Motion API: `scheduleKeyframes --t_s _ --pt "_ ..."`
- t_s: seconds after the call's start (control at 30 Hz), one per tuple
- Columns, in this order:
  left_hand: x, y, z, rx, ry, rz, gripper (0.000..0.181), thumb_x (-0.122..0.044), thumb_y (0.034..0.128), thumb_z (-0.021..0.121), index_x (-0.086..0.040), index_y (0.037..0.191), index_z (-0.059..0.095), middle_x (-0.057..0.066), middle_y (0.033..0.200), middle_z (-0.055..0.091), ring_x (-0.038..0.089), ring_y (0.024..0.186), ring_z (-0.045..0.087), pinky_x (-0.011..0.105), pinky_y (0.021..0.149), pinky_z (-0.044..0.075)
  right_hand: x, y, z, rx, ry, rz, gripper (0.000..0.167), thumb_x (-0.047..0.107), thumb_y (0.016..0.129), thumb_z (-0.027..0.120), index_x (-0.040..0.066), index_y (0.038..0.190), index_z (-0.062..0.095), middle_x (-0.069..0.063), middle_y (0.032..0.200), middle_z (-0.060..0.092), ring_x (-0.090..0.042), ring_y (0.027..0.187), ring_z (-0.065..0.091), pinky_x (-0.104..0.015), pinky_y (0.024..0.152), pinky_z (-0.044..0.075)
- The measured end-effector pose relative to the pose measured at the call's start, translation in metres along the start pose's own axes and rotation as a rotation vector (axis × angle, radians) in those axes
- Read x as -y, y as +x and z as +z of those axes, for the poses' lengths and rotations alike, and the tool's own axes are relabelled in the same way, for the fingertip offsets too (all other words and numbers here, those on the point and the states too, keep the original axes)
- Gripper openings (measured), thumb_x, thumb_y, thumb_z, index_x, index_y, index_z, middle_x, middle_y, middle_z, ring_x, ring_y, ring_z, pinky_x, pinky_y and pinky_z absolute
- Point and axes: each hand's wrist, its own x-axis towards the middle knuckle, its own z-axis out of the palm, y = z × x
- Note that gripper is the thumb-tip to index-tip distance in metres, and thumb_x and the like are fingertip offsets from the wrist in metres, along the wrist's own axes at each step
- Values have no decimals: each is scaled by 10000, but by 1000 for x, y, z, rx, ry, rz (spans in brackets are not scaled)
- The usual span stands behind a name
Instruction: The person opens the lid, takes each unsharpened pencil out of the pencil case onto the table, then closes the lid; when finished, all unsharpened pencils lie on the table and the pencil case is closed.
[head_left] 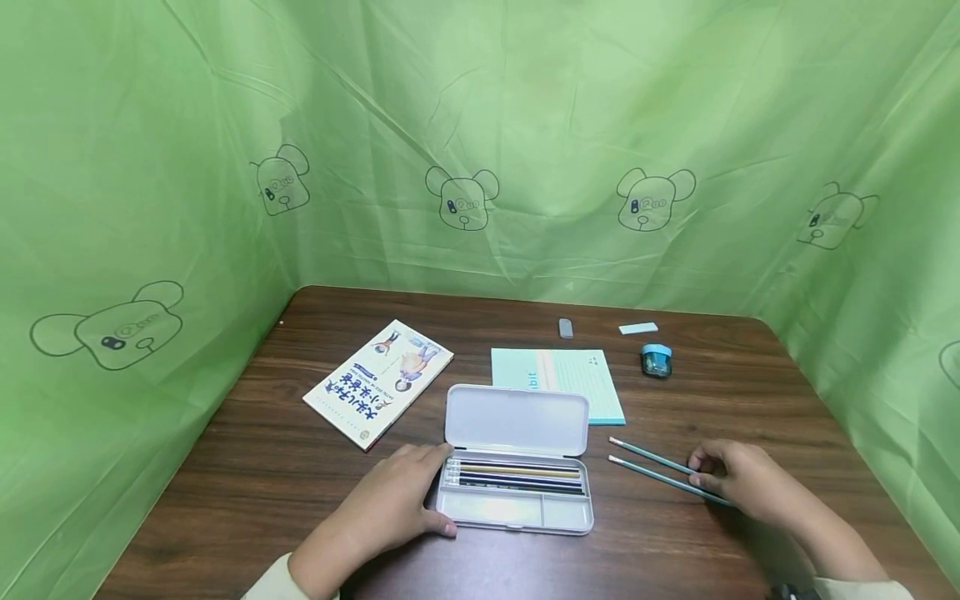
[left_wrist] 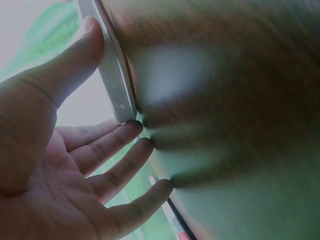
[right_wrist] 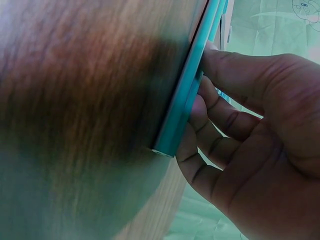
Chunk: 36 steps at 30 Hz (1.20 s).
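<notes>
An open pale grey pencil case (head_left: 492,510) lies on the table with several pencils (head_left: 517,478) in its rear compartment. My left hand (head_left: 401,498) holds the case's left end, thumb at the front edge and index finger near the hinge. In the left wrist view the other fingers (left_wrist: 122,170) spread out beside the case (left_wrist: 116,85). To the right of the case, my right hand (head_left: 738,477) pinches two teal pencils (head_left: 651,475) that lie nearly parallel, eraser ends toward the case. The right wrist view shows thumb and fingertips against the teal pencils (right_wrist: 181,107).
A light blue notepad (head_left: 607,400) lies partly behind the raised lid. A picture book (head_left: 378,379) lies at the left. Toward the back are a grey eraser-like block (head_left: 566,328), a pale strip (head_left: 637,328) and a blue-topped sharpener-like container (head_left: 656,361). Green curtains (head_left: 480,267) enclose the table.
</notes>
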Motion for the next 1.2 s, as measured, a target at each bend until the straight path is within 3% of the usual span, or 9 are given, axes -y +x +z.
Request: scheduleKeyframes --t_s 0.17,0.3,0.6,0.67,0.8,0.97,1.2 --pt "1 -1 0 4 -6 -6 1035 -472 680 1044 -30 1520 631 153 1430 748 374 1314 687 622 1099 579 6 3 -4 19 5 -7 107 175 972 854 181 987 748 117 859 697 39 781 554 -246 676 483" --pt "2 -1 -1 -3 -3 -4 1050 -465 670 1046 -23 1525 625 161 1432 746 375 1311 690 623 1101 578 27 9 -9 -10 -6 -63 127 194 955 878 180 1017 768 120 917 734 29 827 603 -267 696 537" --pt "4 -2 -3 -5 -14 -7 1052 -467 686 1041 -9 1533 617 173 1451 736 390 1335 681 627 1120 568 127 38 -2 -19 3 -332 144 194 966 872 150 1082 800 86 1001 767 -81 926 710 -356 817 644" --pt "3 -1 -2 -2 -12 -8 1046 -476 697 1035 -17 1538 615 165 1453 736 385 1338 679 623 1122 569 150 43 4 8 8 -403 153 191 979 859 139 1110 801 59 1050 785 -114 979 735 -385 873 657" --pt "2 -1 -3 3 -24 -17 1043 -473 704 1034 -16 1541 612 165 1458 733 390 1348 672 634 1129 561 183 52 20 108 16 -452 200 193 995 847 108 1172 810 33 1115 802 -133 1055 749 -396 934 657" --pt "-1 0 -3 1 -14 -5 1040 -476 698 1035 -13 1531 620 164 1452 735 383 1340 677 640 1110 567 199 55 37 176 -9 -472 259 182 992 850 88 1231 821 5 1164 822 -157 1119 770 -404 974 660" --pt "-1 0 -3 10 -13 -3 1045 -460 682 1042 -4 1524 623 181 1446 736 390 1332 680 657 1090 573 203 53 48 176 -80 -472 256 150 974 859 97 1223 833 19 1114 822 -113 1065 751 -402 944 658"
